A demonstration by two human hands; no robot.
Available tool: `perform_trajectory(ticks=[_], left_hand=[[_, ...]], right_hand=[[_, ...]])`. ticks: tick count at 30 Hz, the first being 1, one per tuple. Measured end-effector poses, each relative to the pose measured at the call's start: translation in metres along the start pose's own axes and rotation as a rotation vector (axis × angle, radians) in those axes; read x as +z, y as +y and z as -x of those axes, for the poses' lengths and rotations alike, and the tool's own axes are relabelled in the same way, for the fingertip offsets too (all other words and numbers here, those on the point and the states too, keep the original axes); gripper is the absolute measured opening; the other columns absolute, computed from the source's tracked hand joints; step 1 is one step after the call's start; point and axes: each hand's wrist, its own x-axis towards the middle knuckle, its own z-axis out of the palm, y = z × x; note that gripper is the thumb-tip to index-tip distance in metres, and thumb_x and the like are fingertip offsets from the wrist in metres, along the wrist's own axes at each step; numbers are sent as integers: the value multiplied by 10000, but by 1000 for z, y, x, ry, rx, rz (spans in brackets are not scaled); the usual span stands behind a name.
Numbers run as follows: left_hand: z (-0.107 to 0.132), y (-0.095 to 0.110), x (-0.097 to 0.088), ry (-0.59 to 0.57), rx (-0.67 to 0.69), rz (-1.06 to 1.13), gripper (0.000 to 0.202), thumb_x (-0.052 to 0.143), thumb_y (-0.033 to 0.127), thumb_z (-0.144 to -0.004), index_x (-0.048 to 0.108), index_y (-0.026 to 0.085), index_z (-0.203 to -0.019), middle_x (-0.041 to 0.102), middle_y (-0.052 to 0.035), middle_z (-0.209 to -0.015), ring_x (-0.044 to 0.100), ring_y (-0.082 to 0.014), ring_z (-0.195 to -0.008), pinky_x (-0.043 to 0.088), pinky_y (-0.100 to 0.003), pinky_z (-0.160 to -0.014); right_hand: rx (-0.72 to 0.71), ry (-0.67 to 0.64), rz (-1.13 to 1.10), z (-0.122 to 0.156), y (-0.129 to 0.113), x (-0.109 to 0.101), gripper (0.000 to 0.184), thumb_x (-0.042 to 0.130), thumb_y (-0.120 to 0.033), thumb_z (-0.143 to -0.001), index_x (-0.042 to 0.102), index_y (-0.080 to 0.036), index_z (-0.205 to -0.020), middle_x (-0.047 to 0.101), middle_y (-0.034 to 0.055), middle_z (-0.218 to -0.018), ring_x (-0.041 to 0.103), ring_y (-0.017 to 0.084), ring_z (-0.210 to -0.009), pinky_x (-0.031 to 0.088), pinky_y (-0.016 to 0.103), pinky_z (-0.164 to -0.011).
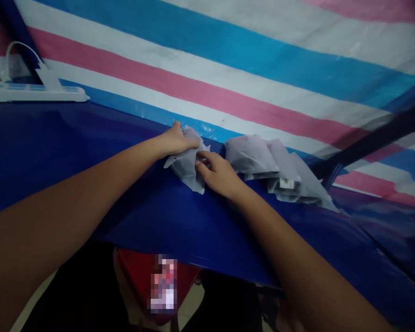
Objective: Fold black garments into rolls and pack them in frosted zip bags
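A frosted plastic bag lies crumpled on the dark blue table, between my two hands. My left hand grips its upper edge, fingers closed on the plastic. On the bag's right side is my right hand, its thumb and fingers bent together around the plastic. What the bag contains cannot be made out. Just to the right of my right hand, several more frosted bags lie overlapping, with dark contents showing through. One of them shows a white barcode label.
A white power strip with a plug and cable sits at the back left. Behind the table hangs a striped plastic sheet. A dark metal bar slants down at the right. Below the front edge is a red stool.
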Motion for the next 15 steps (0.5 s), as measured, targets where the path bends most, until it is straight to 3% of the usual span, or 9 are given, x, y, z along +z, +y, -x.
perform_trajectory(ticks=[3, 5, 7, 9, 12, 14, 15], left_hand=[[-3, -3, -28, -58, 59, -156, 717, 785, 481, -759, 645, 224, -1414, 731, -141, -1387, 717, -370, -1191, 581, -423, -931], [-6, -9, -54, -12, 20, -326, 610, 782, 454, -802, 698, 165, -1333, 735, -178, -1367, 698, -402, -1235, 571, -464, -997], [-9, -20, -79, 94, -159, -512, 608, 814, 408, -798, 700, 111, -1316, 714, -230, -1391, 685, -442, -1261, 570, -519, -1028], [-13, -37, -98, 190, -317, -608, 606, 825, 364, -807, 689, 117, -1343, 672, -229, -1463, 641, -459, -1340, 541, -570, -1091], [-19, -69, -104, 354, -388, -624, 612, 745, 338, -908, 606, 101, -1455, 537, -247, -1601, 472, -473, -1512, 281, -739, -1259], [-21, -88, -99, 473, -297, -621, 555, 645, 265, -973, 567, 106, -1499, 472, -220, -1644, 369, -425, -1576, 108, -717, -1320], [-22, -95, -95, 526, -247, -589, 518, 618, 256, -991, 578, 106, -1486, 440, -204, -1661, 352, -396, -1579, 100, -668, -1336]], right_hand=[[-58, 24, -102, 2, 2, 4, 418, 563, -312, -1018, 690, -155, -1384, 738, 167, -1351, 730, 294, -1175, 591, 490, -1018], [-96, 43, -104, 4, 3, 3, 438, 575, -322, -1013, 676, -141, -1399, 723, 179, -1374, 736, 294, -1154, 609, 487, -987], [-147, 75, -52, 5, 4, -2, 425, 589, -316, -1006, 679, -134, -1379, 721, 188, -1371, 734, 303, -1157, 611, 496, -991], [-212, 142, 48, 5, 6, -9, 393, 592, -286, -996, 690, -133, -1344, 725, 193, -1359, 708, 328, -1226, 577, 526, -1064], [-256, 281, 210, 3, 11, -20, 358, 584, -248, -986, 702, -125, -1300, 727, 213, -1336, 664, 371, -1292, 515, 565, -1136], [-225, 334, 262, 2, 15, -26, 341, 579, -239, -983, 704, -122, -1278, 731, 221, -1311, 668, 382, -1266, 510, 570, -1127], [-206, 346, 274, 1, 17, -27, 334, 578, -235, -981, 703, -123, -1270, 732, 222, -1306, 666, 383, -1262, 507, 566, -1125]])
